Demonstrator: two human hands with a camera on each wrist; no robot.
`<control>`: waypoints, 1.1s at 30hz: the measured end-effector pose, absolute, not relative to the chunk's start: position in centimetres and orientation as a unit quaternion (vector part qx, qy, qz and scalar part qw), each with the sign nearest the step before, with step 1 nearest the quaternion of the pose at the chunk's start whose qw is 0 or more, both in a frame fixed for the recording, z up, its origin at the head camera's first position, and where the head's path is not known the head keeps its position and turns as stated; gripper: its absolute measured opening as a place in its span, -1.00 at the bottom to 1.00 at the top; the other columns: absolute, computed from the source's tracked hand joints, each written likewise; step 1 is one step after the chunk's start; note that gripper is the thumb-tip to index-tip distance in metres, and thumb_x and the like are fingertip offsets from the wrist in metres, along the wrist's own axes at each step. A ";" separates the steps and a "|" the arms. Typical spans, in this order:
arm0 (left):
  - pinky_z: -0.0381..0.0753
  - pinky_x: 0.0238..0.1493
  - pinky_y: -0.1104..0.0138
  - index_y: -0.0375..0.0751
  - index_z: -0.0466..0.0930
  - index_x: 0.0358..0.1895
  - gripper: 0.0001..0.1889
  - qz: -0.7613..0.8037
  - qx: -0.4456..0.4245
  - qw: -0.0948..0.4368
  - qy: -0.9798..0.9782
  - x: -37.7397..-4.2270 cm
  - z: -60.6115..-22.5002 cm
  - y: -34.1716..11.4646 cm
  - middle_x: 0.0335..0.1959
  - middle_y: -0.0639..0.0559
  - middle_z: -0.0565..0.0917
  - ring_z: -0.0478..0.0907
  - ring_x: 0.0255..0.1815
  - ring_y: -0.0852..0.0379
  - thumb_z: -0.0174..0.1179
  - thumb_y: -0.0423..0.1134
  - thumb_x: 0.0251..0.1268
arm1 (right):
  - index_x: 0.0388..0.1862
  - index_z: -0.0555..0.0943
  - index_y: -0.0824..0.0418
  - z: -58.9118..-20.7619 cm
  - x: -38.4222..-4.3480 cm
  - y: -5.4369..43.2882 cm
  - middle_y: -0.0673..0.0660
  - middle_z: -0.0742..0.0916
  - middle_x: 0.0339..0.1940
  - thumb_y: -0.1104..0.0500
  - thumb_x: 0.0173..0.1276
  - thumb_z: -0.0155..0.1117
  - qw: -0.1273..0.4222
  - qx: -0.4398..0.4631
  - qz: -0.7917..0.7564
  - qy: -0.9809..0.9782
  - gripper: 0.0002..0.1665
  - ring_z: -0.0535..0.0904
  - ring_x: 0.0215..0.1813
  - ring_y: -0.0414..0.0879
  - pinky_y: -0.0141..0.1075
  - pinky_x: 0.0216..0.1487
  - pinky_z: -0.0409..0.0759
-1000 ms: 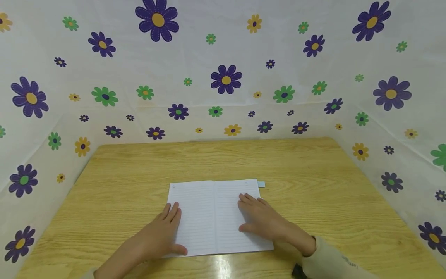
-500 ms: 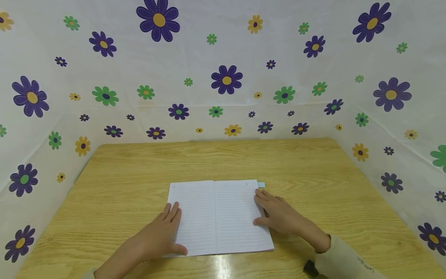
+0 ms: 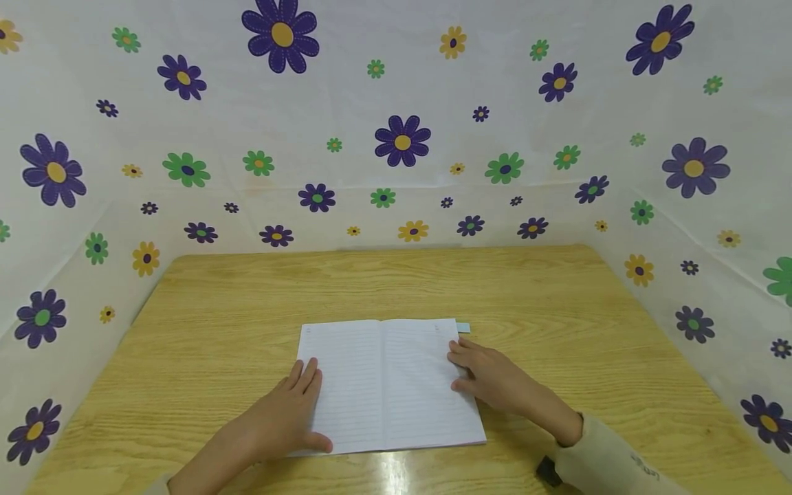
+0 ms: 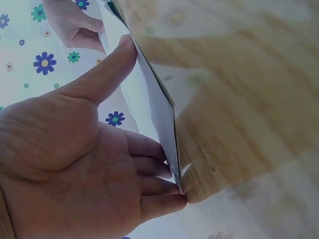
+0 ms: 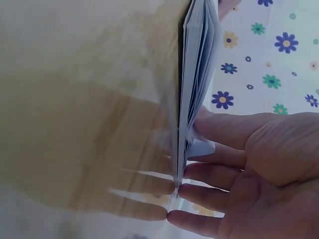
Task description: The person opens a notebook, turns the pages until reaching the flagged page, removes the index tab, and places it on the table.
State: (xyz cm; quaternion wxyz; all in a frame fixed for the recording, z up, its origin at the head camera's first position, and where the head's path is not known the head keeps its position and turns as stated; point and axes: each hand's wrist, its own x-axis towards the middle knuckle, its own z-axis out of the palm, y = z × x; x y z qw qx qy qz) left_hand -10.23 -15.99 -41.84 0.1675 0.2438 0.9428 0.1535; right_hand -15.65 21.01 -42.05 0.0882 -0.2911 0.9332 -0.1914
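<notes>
- An open notebook with white, ruled paper pages (image 3: 386, 392) lies flat on a glossy, yellow-brown wood-grain table (image 3: 532, 295), near the person's side; its fold runs roughly away from the person.
- The left hand (image 3: 284, 416) rests at the outer edge of the left page (image 3: 349, 392). Its fingers are extended and lie on the paper, and the thumb is spread wide of them, over the near corner.
- The right hand (image 3: 495, 377) is at the outer edge of the right page (image 3: 421, 392), on its far half. The fingers are slightly bent and the thumb touches the paper; a gap shows between thumb and forefinger in the head view.
- The right wrist view shows a bent paper flap (image 5: 202, 148) just below that thumb, in front of a finger; whether the hand pinches it, I cannot tell.
- Writing: a small printed mark (image 3: 309, 330) sits in the far outer corner of the left page, and a similar one on the right page; both are too small to read. The ruled lines are faint.
- A pale blue, rectangular tab (image 3: 463, 328) sticks out from the right page's far corner.
- The beige fabric right sleeve (image 3: 597, 457) carries a dark marking (image 3: 643, 465), illegible here.
- A small black object (image 3: 547, 471), partly hidden, lies beside that sleeve.
- A white sheet printed with purple, green and yellow flowers (image 3: 346, 103) stands behind the table and at both sides.
</notes>
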 end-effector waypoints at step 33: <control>0.19 0.44 -0.30 -0.72 0.16 0.46 0.19 0.153 0.241 0.166 0.944 -10.2 -41.6 -16.0 0.56 -0.62 0.02 -0.08 0.57 -0.57 0.47 0.25 0.10 | -0.25 0.86 0.17 -40.8 -14.9 19.5 -0.03 0.80 -0.38 0.27 0.32 0.50 -0.057 -0.201 -0.338 0.918 -0.93 0.53 -0.42 -0.33 -0.43 -0.43 0.55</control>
